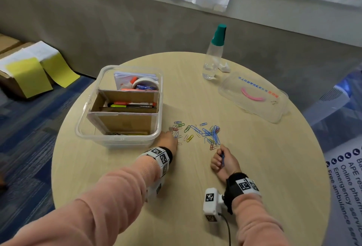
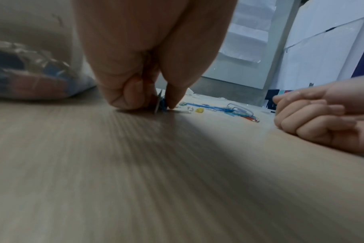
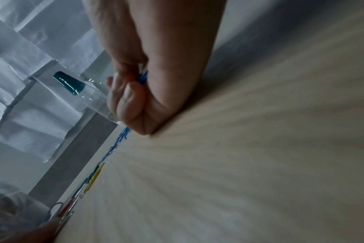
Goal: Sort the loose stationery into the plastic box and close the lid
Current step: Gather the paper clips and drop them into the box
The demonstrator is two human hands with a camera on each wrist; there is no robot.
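Coloured paper clips [image 1: 197, 133] lie scattered on the round table, right of the clear plastic box [image 1: 86, 126]. The box holds cardboard dividers, markers [image 1: 131, 105], tape and glue. My left hand [image 1: 169, 139] reaches to the clips beside the box's near right corner; in the left wrist view its thumb and fingertips [image 2: 172, 102] pinch paper clips [image 2: 160, 103] against the table. My right hand [image 1: 222, 160] rests on the table just below the pile, fingers curled round blue paper clips [image 3: 142, 78]. The box's clear lid [image 1: 252, 96] with a pink handle lies apart at the far right.
A clear bottle [image 1: 213, 55] with a teal cap stands at the table's far edge, a crumpled white scrap beside it. Cardboard boxes with yellow sheets [image 1: 29, 73] sit on the floor at left. A printed banner [image 1: 348, 183] lies off the table's right edge.
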